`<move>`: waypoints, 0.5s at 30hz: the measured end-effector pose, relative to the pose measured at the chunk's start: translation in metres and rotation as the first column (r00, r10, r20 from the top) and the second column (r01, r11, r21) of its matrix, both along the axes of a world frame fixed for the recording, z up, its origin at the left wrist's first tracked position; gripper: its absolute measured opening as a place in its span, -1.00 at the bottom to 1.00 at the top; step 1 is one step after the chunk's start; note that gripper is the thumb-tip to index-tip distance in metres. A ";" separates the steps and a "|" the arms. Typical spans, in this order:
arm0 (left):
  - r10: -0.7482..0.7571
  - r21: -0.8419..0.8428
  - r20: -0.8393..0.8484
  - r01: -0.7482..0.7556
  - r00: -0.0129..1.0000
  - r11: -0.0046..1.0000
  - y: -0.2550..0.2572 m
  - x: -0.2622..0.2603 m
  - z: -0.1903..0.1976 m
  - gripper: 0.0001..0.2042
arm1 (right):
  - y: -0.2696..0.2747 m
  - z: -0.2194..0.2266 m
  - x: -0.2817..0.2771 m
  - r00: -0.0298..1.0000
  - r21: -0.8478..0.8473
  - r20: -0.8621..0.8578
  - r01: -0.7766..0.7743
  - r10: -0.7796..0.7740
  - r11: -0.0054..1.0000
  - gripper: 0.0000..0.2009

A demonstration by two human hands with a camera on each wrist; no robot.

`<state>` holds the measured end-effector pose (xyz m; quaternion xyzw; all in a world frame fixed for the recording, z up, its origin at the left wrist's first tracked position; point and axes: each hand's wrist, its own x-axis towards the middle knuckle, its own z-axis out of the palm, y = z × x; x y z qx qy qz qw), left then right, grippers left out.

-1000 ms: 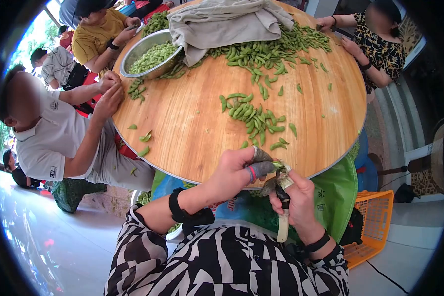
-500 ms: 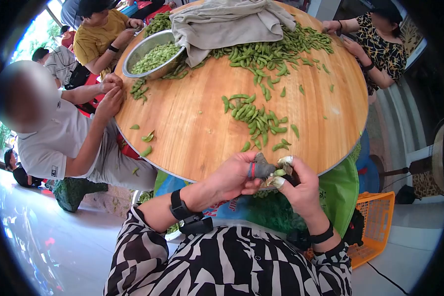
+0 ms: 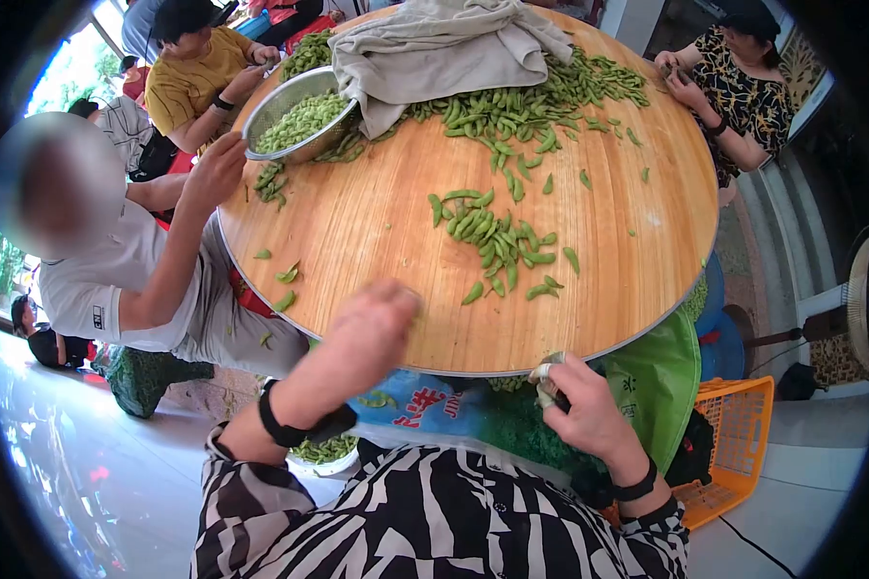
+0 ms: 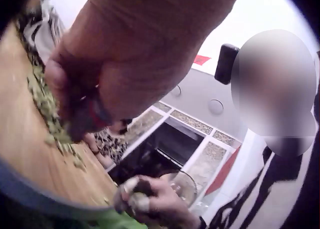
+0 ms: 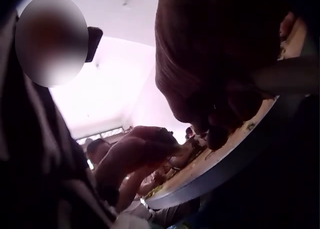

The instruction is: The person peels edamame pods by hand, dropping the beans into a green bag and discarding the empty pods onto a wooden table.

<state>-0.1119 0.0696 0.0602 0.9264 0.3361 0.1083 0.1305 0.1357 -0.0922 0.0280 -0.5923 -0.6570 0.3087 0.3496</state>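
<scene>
My left hand (image 3: 372,328) is blurred over the near left part of the round wooden table (image 3: 357,251). In the left wrist view its fingers point down, with a dark cover (image 4: 87,114) on them; I cannot tell whether they hold anything. At the near edge my right hand (image 3: 584,400) has curled fingers with pale covers on the tips. A pale handle (image 5: 287,76) sticks out of that hand in the right wrist view, and the rest of the tool is hidden. Beyond the hands lies a small heap of edamame pods (image 3: 492,232).
A metal colander (image 3: 328,140) of shelled beans and a grey cloth (image 3: 444,48) over a larger pod pile stand at the back. People sit left and right. A white bucket (image 3: 325,465) of green pods and an orange crate (image 3: 739,449) are below the table.
My left hand has parted from the right and swung left over the table. The green pod between my hands is no longer seen there. The person at left has raised a hand to the colander.
</scene>
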 end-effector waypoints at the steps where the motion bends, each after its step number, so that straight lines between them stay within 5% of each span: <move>1: -0.001 0.001 -0.004 0.001 1.000 1.000 0.007 -0.004 0.002 -0.82 | -0.003 0.005 -0.001 0.999 -0.031 0.049 0.004 -0.003 1.000 -0.77; 3: 0.108 0.371 -0.105 -0.062 0.989 0.927 0.020 -0.007 0.003 -0.81 | -0.002 0.005 0.000 0.996 -0.054 0.094 -0.002 0.007 0.999 -0.74; 4: 0.114 0.376 -0.107 -0.066 0.988 0.924 0.021 -0.003 -0.001 -0.81 | -0.001 0.002 0.002 1.000 -0.049 0.000 -0.017 0.017 0.999 -0.71; 6: -0.016 0.020 0.203 0.013 0.979 1.000 0.020 0.020 -0.015 -0.78 | 0.001 0.004 0.001 0.995 -0.042 -0.092 -0.030 0.026 0.999 -0.69; 8: -0.032 0.049 0.171 0.024 0.985 0.999 0.015 0.048 -0.027 -0.81 | 0.002 0.015 -0.004 0.840 -0.389 -0.501 -0.004 -0.208 0.921 -0.67; 15: -0.094 0.098 0.219 0.074 0.971 0.992 0.013 0.071 -0.049 -0.84 | 0.001 -0.006 -0.003 0.740 -0.336 -0.623 0.039 -0.253 0.941 -0.61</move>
